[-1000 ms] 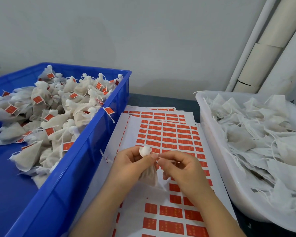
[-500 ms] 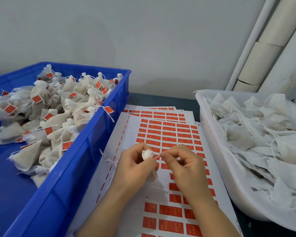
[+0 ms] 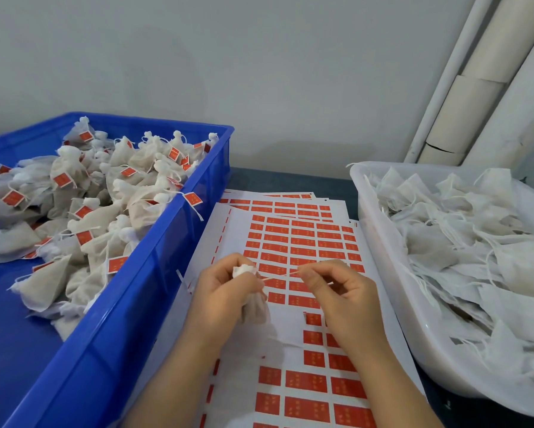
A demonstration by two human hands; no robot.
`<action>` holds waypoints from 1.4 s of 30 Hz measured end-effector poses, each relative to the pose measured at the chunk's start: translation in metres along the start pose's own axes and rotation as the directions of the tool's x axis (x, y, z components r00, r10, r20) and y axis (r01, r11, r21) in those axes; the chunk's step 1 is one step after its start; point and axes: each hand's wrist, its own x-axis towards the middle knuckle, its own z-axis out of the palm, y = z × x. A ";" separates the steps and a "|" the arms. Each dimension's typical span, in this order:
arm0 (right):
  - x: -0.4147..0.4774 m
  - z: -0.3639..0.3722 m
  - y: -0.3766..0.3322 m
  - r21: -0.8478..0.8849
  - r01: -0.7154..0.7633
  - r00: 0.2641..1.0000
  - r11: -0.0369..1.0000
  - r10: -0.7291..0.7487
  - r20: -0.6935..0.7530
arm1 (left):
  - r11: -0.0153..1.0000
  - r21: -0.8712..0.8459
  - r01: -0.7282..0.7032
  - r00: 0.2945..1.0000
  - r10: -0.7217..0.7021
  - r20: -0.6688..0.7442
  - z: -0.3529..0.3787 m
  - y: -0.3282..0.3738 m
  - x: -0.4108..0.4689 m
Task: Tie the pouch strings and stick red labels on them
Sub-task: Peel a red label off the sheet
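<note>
My left hand (image 3: 225, 295) grips a small white cloth pouch (image 3: 253, 307) by its gathered neck, the body hanging below my fingers. My right hand (image 3: 339, 298) pinches the pouch's thin string (image 3: 282, 275), which runs taut from the neck to my fingertips. Both hands hover over sheets of red labels (image 3: 302, 239) lying on the table; several label spots under my hands are bare white backing.
A blue crate (image 3: 154, 273) on the left holds several tied pouches with red labels. A white tub (image 3: 380, 257) on the right is full of untied white pouches with loose strings. White pipes stand against the wall at the back right.
My right hand has moved rightwards away from the left, drawing the string out taut. The left hand has closed tighter round the pouch's neck.
</note>
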 end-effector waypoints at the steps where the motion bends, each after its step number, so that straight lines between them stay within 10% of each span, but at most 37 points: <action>1: 0.001 -0.002 0.000 0.032 -0.033 0.999 0.999 0.034 -0.025 | 0.998 -0.050 0.043 0.999 -0.045 -0.025 -0.001 0.000 0.001; 9: 0.009 -0.010 0.014 -0.100 -0.196 0.980 0.975 0.194 -0.034 | 0.881 -0.385 0.276 0.932 -0.343 -0.117 -0.018 0.001 0.009; 17: 0.034 0.015 0.006 -0.561 0.239 0.879 0.793 0.068 0.471 | 0.961 -0.245 0.125 0.972 -0.169 -0.165 -0.009 0.008 0.005; 22: 0.048 0.026 0.018 -0.518 0.299 0.778 0.801 0.109 0.619 | 0.947 -0.261 0.185 0.962 -0.229 -0.149 -0.009 0.005 0.010; 26: 0.052 0.030 0.027 -0.510 0.330 0.762 0.794 0.094 0.641 | 0.787 -0.087 0.610 0.771 -0.616 -0.164 -0.005 0.014 0.035; 42: 0.042 0.023 0.032 -0.419 0.260 0.808 0.870 0.042 0.588 | 0.731 -0.022 0.683 0.712 -0.672 -0.205 -0.002 0.022 0.038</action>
